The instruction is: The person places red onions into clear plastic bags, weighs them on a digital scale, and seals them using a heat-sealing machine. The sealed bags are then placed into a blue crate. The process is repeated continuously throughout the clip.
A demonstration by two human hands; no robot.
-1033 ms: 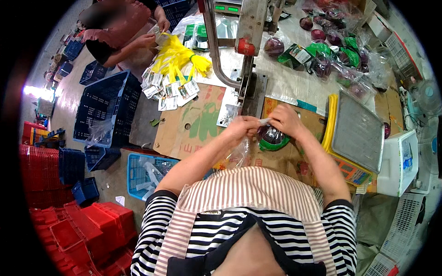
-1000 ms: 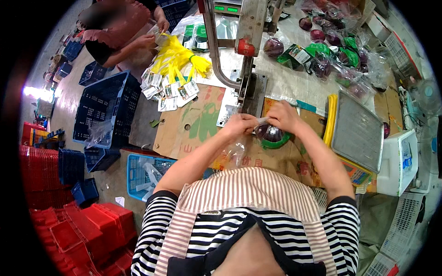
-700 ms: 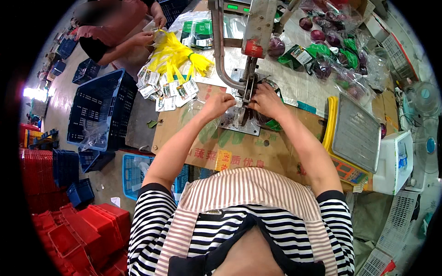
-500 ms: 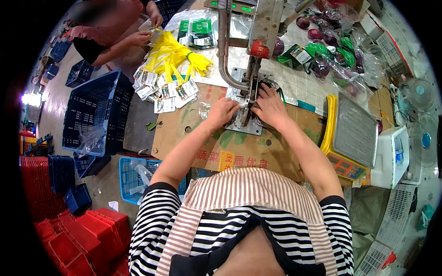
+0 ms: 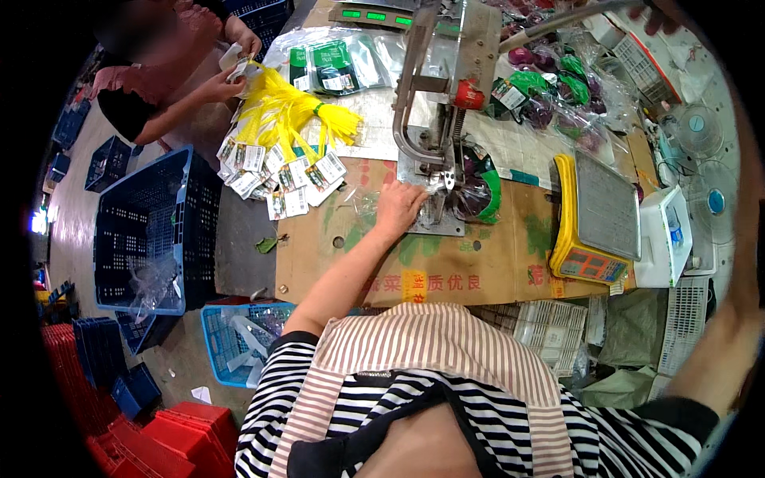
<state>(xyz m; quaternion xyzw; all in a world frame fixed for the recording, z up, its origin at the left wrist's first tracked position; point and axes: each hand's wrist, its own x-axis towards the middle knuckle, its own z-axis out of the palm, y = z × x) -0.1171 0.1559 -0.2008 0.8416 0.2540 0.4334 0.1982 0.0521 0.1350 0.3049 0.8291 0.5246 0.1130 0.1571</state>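
A metal hand press (image 5: 446, 143) with a red collar stands on the cardboard-covered table. At its base, left of the jaw, my left hand (image 5: 401, 205) is closed on gathered clear plastic of a bag. The bag of purple produce (image 5: 480, 185), with a green-and-black label, lies right of the jaw, its neck running into the press. My right arm reaches up along the right rim, and my right hand (image 5: 660, 17) is closed round the far end of the long metal lever (image 5: 558, 28). That hand is dark and partly cut off by the picture's edge.
Several bagged purple onions (image 5: 558, 88) lie at the back right. A yellow scale (image 5: 598, 215) stands on the right. Yellow tag straps (image 5: 295, 111) and flat green bags (image 5: 335, 64) lie at the left. A co-worker's hands (image 5: 231, 72) handle tags. Blue crate (image 5: 187, 231) beside the table.
My right hand has left the bag beside the press and gone up right to the lever. The lever has swung lower. My left hand stays at the press base.
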